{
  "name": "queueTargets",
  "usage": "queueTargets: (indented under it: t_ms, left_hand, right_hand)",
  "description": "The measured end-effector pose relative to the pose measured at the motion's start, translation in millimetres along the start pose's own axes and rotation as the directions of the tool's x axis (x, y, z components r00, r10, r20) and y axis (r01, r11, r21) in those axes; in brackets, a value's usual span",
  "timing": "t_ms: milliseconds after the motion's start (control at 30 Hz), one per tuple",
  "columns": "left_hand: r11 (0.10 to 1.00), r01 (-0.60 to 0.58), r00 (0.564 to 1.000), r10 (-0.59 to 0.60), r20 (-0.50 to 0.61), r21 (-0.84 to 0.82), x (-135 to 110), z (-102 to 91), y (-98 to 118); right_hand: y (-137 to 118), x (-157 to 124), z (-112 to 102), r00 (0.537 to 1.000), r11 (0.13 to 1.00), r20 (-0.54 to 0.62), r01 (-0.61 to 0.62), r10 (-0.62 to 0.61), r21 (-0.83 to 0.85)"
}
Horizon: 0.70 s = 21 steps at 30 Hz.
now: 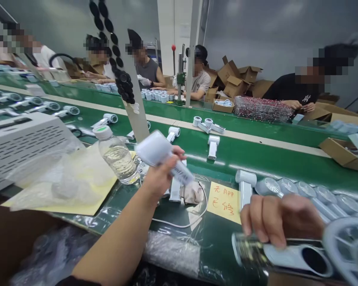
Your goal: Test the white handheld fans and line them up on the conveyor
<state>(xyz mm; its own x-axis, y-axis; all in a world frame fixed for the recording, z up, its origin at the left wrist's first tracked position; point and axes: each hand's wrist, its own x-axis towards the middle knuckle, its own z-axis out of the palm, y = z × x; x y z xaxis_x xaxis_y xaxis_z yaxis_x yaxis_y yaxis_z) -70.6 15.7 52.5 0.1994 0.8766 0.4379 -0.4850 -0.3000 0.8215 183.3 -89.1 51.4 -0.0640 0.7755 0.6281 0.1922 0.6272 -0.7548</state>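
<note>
My left hand (pixel 161 174) is closed around the handle of a white handheld fan (pixel 153 149), lifted above the bench with its round head toward the upper left. At the lower right, my right hand (pixel 282 218) has its fingers curled over another handheld fan (pixel 286 256). That one shows a dark oval on its handle and a spoked ring close to the camera; it is blurred. Under my left hand, a fan with a white handle (pixel 176 190) lies beside a pale crumpled pouch (pixel 193 193) and a white cable (pixel 179 227).
A yellow note (pixel 225 202) with red handwriting lies mid-bench. A row of white fans (pixel 306 188) lines the right side. To the left are a clear bottle (pixel 119 159), plastic bags (pixel 68 174) and a vented grey box (pixel 32 147). Several co-workers sit across the green conveyor (pixel 250 155).
</note>
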Motion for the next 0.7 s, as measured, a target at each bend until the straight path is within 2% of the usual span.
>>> queueTargets:
  t_ms: [67, 167, 233, 300, 367, 400, 467, 567, 600, 700]
  left_hand:
    - [0.997, 0.082, 0.994, -0.081, 0.078, -0.005, -1, 3.9, 0]
    - [0.991, 0.126, 0.956, -0.111, 0.271, -0.037, -5, 9.5, -2]
    - [0.999, 0.049, 0.961, -0.053, 0.273, 0.020, -7, 8.3, -4]
    - [0.986, -0.031, 0.963, -0.014, 0.268, 0.162, -8, 4.0, -8]
    - [0.964, -0.079, 0.954, -0.001, 0.300, 0.254, -9, 0.5, -14]
    - [0.963, -0.096, 0.943, 0.008, 0.333, 0.250, -10, 0.2, -18]
    - [0.967, -0.159, 0.898, 0.058, 0.436, 0.199, -14, 3.4, -26]
    - [0.901, -0.361, 0.786, 0.154, 0.599, 0.242, -22, 13.4, -33]
    - [0.866, -0.421, 0.754, 0.170, 0.634, 0.269, -24, 16.5, -34]
    - [0.785, -0.545, 0.701, 0.234, 0.673, 0.294, -29, 21.5, -32]
  right_hand:
    - [-6, 6, 2, 0.998, 0.995, -0.051, 0.039, -0.034, 0.088]
    - [-10, 13, 11, 0.989, 0.992, -0.145, 0.022, -0.004, 0.122]
    - [-7, 13, 14, 0.988, 0.995, -0.151, 0.001, 0.013, 0.096]
    - [1, 11, 14, 0.987, 0.998, -0.151, -0.051, 0.055, 0.031]
    - [10, 8, 13, 0.990, 0.995, -0.099, -0.104, 0.104, 0.008]
    - [14, 7, 13, 0.992, 0.994, -0.066, -0.111, 0.111, 0.009]
    - [18, 7, 13, 0.996, 0.996, -0.007, -0.088, 0.088, 0.004]
    - [15, 11, 14, 0.999, 1.000, 0.042, 0.000, 0.002, -0.024]
    - [14, 12, 14, 0.998, 0.999, 0.058, 0.037, -0.036, -0.025]
    - [10, 14, 14, 0.986, 0.993, 0.124, 0.113, -0.115, 0.018]
